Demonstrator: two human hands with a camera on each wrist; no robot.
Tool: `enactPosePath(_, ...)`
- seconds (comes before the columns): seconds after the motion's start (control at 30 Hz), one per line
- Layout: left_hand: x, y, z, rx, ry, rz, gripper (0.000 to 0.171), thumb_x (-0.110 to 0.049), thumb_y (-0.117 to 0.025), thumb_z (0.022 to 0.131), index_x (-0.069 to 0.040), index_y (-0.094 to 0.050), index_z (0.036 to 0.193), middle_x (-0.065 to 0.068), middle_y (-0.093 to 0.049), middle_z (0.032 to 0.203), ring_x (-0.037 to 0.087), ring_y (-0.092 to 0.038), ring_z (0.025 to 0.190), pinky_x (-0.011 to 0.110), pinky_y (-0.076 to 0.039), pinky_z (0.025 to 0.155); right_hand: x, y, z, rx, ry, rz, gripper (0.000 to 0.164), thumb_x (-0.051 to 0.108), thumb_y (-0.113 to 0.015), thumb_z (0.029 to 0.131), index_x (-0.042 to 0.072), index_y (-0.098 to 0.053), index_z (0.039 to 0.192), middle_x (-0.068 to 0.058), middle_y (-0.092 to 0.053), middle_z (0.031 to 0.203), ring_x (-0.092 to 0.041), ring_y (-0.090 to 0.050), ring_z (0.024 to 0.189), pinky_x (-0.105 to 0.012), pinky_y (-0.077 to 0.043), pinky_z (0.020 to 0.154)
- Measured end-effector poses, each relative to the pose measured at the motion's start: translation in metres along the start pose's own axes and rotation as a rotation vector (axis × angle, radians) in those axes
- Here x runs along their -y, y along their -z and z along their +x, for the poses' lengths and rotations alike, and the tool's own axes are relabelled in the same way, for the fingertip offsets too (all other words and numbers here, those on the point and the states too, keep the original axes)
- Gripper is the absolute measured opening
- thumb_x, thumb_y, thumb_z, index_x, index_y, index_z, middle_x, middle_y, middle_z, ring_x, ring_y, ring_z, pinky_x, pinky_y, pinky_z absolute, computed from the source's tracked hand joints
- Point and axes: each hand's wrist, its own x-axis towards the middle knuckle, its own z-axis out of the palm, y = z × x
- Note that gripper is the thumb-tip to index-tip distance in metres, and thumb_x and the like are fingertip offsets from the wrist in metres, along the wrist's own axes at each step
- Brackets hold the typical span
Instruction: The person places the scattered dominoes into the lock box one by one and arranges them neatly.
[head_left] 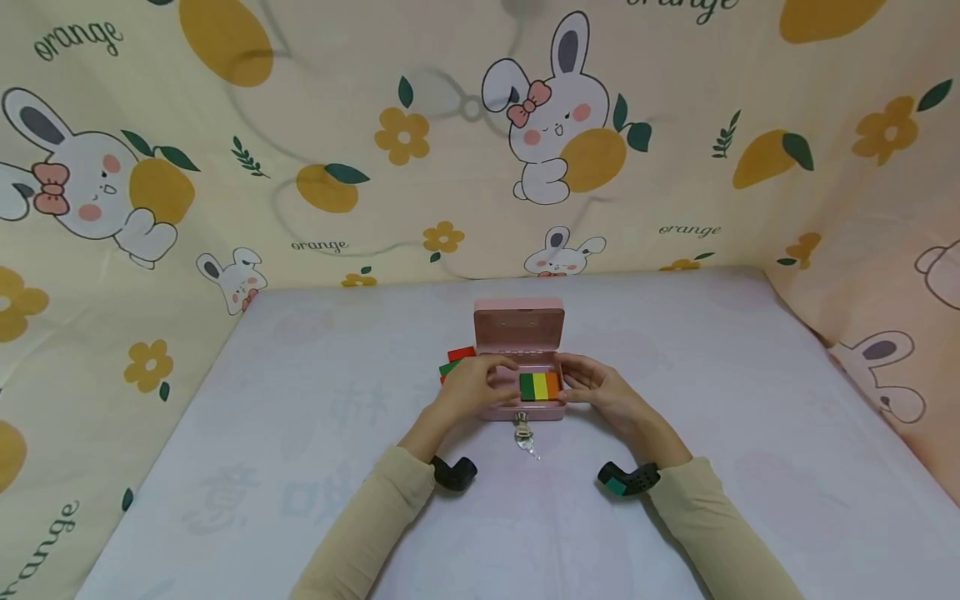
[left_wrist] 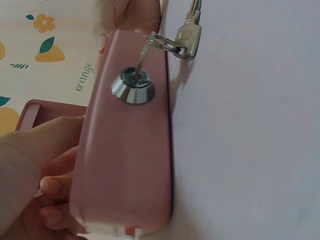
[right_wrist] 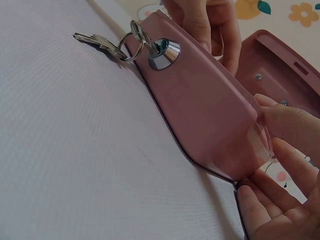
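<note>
A pink metal cash box (head_left: 491, 414) sits with its lid (head_left: 517, 329) raised. Inside, at its right end, lies a row of blocks: a green block (head_left: 527, 387), a yellow block (head_left: 540, 387) and an orange block (head_left: 552, 387). My left hand (head_left: 467, 387) reaches over the box's left side, thumb and forefinger apart, their tips close to the green block. My right hand (head_left: 607, 396) holds the box's right end, fingertips at the rim and lower corner in the right wrist view. A key (left_wrist: 142, 60) stands in the front lock (left_wrist: 132, 90), with another key (left_wrist: 187, 40) hanging from its ring.
Left of the box, partly behind my left hand, lie a red block (head_left: 461, 353) and a green block (head_left: 448, 367), with a bit of red below. A white cloth (head_left: 360, 350) covers the table. Behind it hangs a curtain (head_left: 450, 192) printed with rabbits and oranges.
</note>
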Motion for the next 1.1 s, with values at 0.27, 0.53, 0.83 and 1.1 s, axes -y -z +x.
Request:
enactPosePath(0.27,0.005,0.008,-0.006,-0.029,0.004,-0.056,0.034,-0.025,-0.076,0.083,-0.013,-0.069,0.114,0.010,-0.068,0.101,0.016,-0.051,0.082,0.027,-0.042,0.071,0.000,0.000,0.000,-0.003,-0.008,-0.004,0.069,0.010,-0.068,0.088,0.002,-0.033,0.147,-0.021,-0.028,0.157,-0.038,-0.025,0.148,-0.021,-0.034,0.107)
enactPosePath(0.53,0.014,0.015,-0.008,-0.079,-0.030,-0.087,0.033,-0.022,-0.076,0.082,-0.009,-0.070,0.111,-0.004,-0.036,0.063,0.009,-0.035,0.060,0.019,-0.025,0.056,0.001,0.000,0.000,-0.018,-0.024,0.000,0.069,0.009,-0.068,0.087,0.002,-0.034,0.147,-0.020,-0.030,0.156,-0.037,-0.025,0.147,-0.019,-0.036,0.107)
enactPosePath(0.83,0.025,0.022,-0.014,-0.102,0.018,-0.090,0.032,-0.022,-0.076,0.082,-0.010,-0.070,0.111,-0.004,-0.031,0.061,0.010,-0.032,0.059,0.022,-0.025,0.057,0.003,-0.001,0.000,-0.020,-0.033,0.001,0.070,0.010,-0.069,0.087,0.002,-0.033,0.147,-0.020,-0.030,0.156,-0.036,-0.026,0.147,-0.021,-0.034,0.107)
enactPosePath(1.1,0.030,0.026,-0.017,-0.117,0.031,-0.090,0.031,-0.024,-0.076,0.083,-0.014,-0.070,0.111,0.004,-0.052,0.073,0.015,-0.042,0.071,0.026,-0.033,0.066,0.005,-0.002,-0.001,-0.026,-0.051,-0.003,0.068,0.007,-0.067,0.088,0.002,-0.033,0.147,-0.019,-0.029,0.157,-0.036,-0.026,0.148,-0.026,-0.031,0.109)
